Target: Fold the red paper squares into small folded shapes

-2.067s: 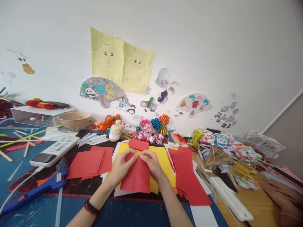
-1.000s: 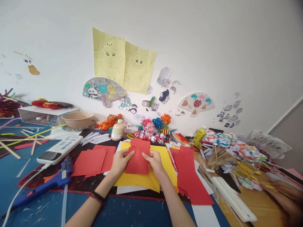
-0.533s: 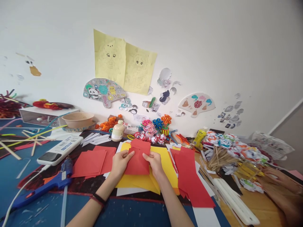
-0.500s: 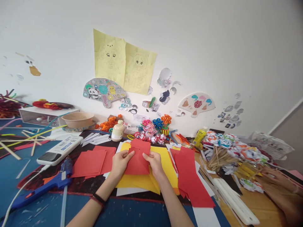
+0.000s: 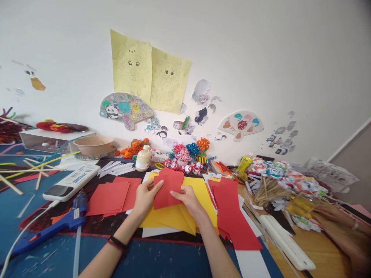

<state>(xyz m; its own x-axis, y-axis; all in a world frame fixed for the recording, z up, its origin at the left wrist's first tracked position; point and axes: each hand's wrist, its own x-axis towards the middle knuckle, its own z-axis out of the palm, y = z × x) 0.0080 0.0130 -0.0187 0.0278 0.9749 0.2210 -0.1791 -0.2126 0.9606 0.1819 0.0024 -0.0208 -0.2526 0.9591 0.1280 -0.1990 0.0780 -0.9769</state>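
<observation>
A square of red paper (image 5: 167,195) is held up between both hands, above a stack of yellow paper (image 5: 165,219). My left hand (image 5: 147,194) pinches its left edge, thumb on the front. At its right edge my right hand (image 5: 188,197) grips it, the thumb lying across the face. More red paper (image 5: 174,175) shows just behind the held piece. Red squares (image 5: 108,197) lie in a pile to the left. Larger red sheets (image 5: 232,216) rest on the right, over white paper.
A blue glue gun (image 5: 62,226) and white power strip (image 5: 72,182) lie left. Behind the papers stand a cream bottle (image 5: 143,158) and craft flowers (image 5: 193,151). Wooden sticks (image 5: 268,191) and a long white tool (image 5: 286,242) are right; another person's hand (image 5: 330,212) is at far right.
The red paper in my hands has come up slightly and now looks like a flat square. My right thumb has shifted inward over it. The view has moved a little.
</observation>
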